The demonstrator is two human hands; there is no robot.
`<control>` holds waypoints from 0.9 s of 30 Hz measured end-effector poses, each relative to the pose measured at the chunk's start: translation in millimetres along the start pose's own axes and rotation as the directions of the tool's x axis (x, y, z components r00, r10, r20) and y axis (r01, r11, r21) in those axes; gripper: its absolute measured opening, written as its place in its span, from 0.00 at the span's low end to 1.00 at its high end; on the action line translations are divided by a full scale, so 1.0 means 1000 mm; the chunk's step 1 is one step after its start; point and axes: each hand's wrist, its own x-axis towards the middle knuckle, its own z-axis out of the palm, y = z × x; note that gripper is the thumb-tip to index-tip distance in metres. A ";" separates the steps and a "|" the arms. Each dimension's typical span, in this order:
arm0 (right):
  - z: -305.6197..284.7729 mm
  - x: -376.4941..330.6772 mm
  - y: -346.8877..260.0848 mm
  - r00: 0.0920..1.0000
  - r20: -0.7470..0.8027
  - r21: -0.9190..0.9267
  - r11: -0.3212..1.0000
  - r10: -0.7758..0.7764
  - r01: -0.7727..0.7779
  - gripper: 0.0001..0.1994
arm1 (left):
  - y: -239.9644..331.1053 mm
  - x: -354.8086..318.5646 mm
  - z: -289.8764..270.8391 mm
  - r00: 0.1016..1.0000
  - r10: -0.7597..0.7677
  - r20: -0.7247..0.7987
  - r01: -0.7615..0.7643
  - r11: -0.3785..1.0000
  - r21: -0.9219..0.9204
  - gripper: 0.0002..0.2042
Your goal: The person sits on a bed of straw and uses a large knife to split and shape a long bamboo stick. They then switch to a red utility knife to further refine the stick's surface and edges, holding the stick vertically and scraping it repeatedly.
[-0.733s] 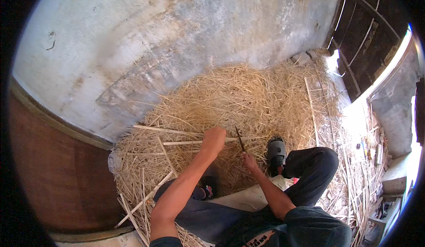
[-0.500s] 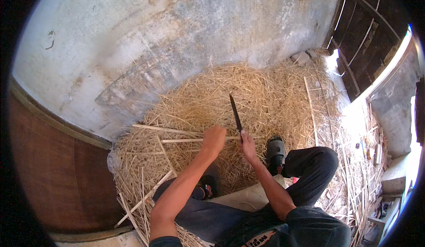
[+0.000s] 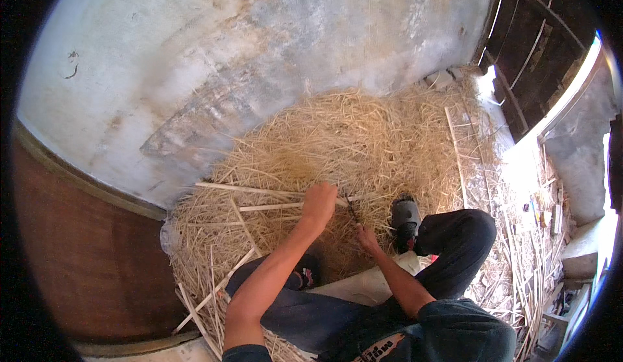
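My left hand [image 3: 320,201] is closed in a fist around a pale wooden strip [image 3: 269,207], which looks like split bamboo. The strip runs out to the left of the fist, and a short end shows on its right. A second pale strip [image 3: 240,188] slants toward the same fist; whether it is gripped too, I cannot tell. My right hand [image 3: 367,237] is wrapped round the handle of a knife. The dark knife blade [image 3: 352,208] points up and away, just right of the fist, close to the strip's right end.
Loose shavings [image 3: 324,125] cover the floor up to the stained wall [image 3: 259,50]. A brown board [image 3: 91,252] stands at the left. Long strips [image 3: 519,277] lie at the right. My shod foot [image 3: 405,216] rests just right of the knife.
The knife has swung down toward me and its blade now looks foreshortened. My right hand has dropped nearer my body. My left fist has shifted slightly right.
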 end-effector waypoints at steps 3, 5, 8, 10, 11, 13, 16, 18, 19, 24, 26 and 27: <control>-0.014 -0.003 -0.022 0.999 0.004 0.203 0.979 0.034 -0.035 0.29 | 0.004 0.006 -0.009 0.997 0.045 -0.063 -0.046 0.999 -0.001 0.03; -0.025 -0.043 -0.065 0.988 0.131 0.386 0.915 0.075 -0.121 0.27 | -0.002 -0.012 -0.021 0.997 -0.002 -0.073 0.001 1.000 -0.008 0.04; -0.038 -0.042 -0.064 0.986 0.165 0.559 0.824 0.005 -0.098 0.25 | 0.013 -0.012 -0.047 0.995 0.013 -0.101 -0.019 0.998 -0.064 0.04; -0.041 -0.046 -0.073 0.958 0.253 0.592 0.762 0.132 -0.261 0.23 | 0.009 -0.013 -0.056 0.991 0.007 -0.132 -0.019 0.996 -0.092 0.05; -0.042 -0.046 -0.079 0.949 0.272 0.610 0.735 0.156 -0.296 0.23 | 0.005 -0.011 -0.060 0.995 -0.014 -0.095 0.004 0.993 -0.115 0.05; -0.044 -0.047 -0.091 0.943 0.286 0.651 0.687 0.172 -0.323 0.23 | -0.003 -0.007 -0.068 0.998 -0.058 -0.017 0.054 0.986 -0.158 0.05; -0.042 -0.054 -0.124 0.977 0.116 0.623 0.753 0.179 -0.212 0.22 | -0.025 -0.007 -0.039 0.977 -0.156 -0.143 0.101 0.937 -0.333 0.05; -0.039 -0.046 -0.123 0.989 0.041 0.579 0.803 0.143 -0.140 0.22 | -0.031 -0.002 -0.029 0.963 -0.171 -0.209 0.074 0.911 -0.406 0.06; -0.042 -0.024 -0.100 0.993 0.039 0.569 0.815 0.108 -0.111 0.22 | -0.029 0.005 -0.028 0.955 -0.161 -0.251 0.034 0.895 -0.444 0.07; -0.034 -0.008 -0.086 0.964 0.230 0.521 0.820 0.132 -0.236 0.25 | -0.034 -0.002 0.025 0.823 -0.474 -0.312 0.071 0.632 -0.771 0.09; -0.036 0.020 -0.066 0.964 0.210 0.494 0.833 0.161 -0.247 0.25 | -0.018 0.009 0.044 0.783 -0.499 -0.370 -0.058 0.535 -0.843 0.11; -0.033 0.015 -0.070 0.966 0.211 0.511 0.826 0.147 -0.237 0.23 | -0.017 0.000 0.055 0.765 -0.515 -0.387 -0.109 0.488 -0.866 0.12</control>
